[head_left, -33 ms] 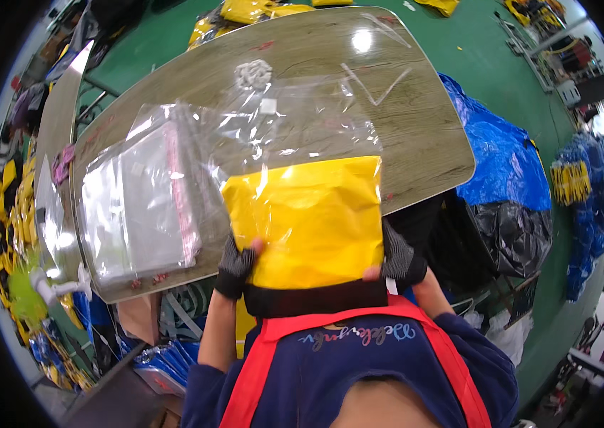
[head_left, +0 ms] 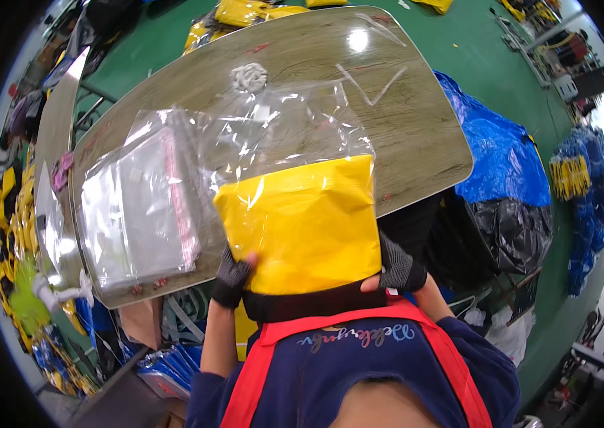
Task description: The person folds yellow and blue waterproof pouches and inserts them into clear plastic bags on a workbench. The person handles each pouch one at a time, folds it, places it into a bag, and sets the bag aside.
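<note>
A folded yellow garment (head_left: 302, 221) with a black band along its near edge sits at the near edge of a wooden table (head_left: 423, 135). My left hand (head_left: 232, 277) and my right hand (head_left: 396, 269), both in dark fingerless gloves, grip its lower corners. The garment's far part lies inside a clear plastic bag (head_left: 280, 132) that spreads flat over the table beyond it. To the left lies a stack of clear bags (head_left: 134, 207) with a pink strip down its right side.
A small white crumpled lump (head_left: 248, 75) lies farther up the table. Blue bags (head_left: 501, 157) and a black bag (head_left: 512, 228) stand right of the table on the green floor. Heaps of yellow goods (head_left: 2, 214) line the left side, with more at the table's far end.
</note>
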The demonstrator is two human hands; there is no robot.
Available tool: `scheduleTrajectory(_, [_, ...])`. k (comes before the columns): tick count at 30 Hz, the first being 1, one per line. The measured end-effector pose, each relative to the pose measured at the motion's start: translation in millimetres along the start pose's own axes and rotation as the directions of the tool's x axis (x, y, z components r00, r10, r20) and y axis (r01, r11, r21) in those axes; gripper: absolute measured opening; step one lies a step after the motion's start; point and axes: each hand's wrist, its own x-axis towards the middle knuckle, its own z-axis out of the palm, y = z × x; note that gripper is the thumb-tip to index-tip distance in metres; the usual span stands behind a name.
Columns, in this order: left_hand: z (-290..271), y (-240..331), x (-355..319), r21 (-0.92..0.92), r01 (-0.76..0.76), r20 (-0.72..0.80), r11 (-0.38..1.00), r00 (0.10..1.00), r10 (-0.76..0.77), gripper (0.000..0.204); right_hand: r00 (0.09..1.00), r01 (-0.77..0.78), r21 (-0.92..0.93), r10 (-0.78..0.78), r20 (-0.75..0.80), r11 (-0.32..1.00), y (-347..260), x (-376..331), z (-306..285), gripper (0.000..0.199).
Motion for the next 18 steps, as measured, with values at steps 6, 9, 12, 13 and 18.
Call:
scheduleTrajectory(6, [-3.9, -30.4, -11.9, 0.093, 0.113, -0.062, 0.989, 0.992, -0.108, 0.046, 0.924, -0.084, 0.108, 0.118, -0.363, 0.991, 33.9, -22.9, 36.8, 0.072])
scheduleTrajectory(9, [-16.6, -22.2, -4.3, 0.481, 0.082, 0.039, 0.873, 0.993, -0.115, 0.040, 0.925, -0.379, -0.142, 0.372, -0.074, 0.914, 32.3, -12.2, -4.4, 0.057])
scheduleTrajectory(12, [-31.8, 21.1, 11.1, 0.519, -0.117, 0.271, 0.847, 0.962, -0.033, 0.053, 0.975, -0.193, -0.325, 0.144, -0.168, 0.926, 21.6, 14.4, -47.3, 0.049])
scheduleTrajectory(13, [-42.8, 24.3, 25.6, 0.387, -0.165, 0.292, 0.907, 0.955, 0.049, 0.060, 0.944, 0.004, -0.217, -0.076, -0.322, 0.976, 31.2, 26.9, -55.5, 0.047])
scheduleTrajectory(18, [3.5, 32.0, 73.7, 0.116, -0.019, -0.133, 0.993, 0.991, 0.034, 0.030, 0.915, 0.097, 0.301, 0.034, -0.403, 0.949, 25.5, 88.2, -14.2, 0.043])
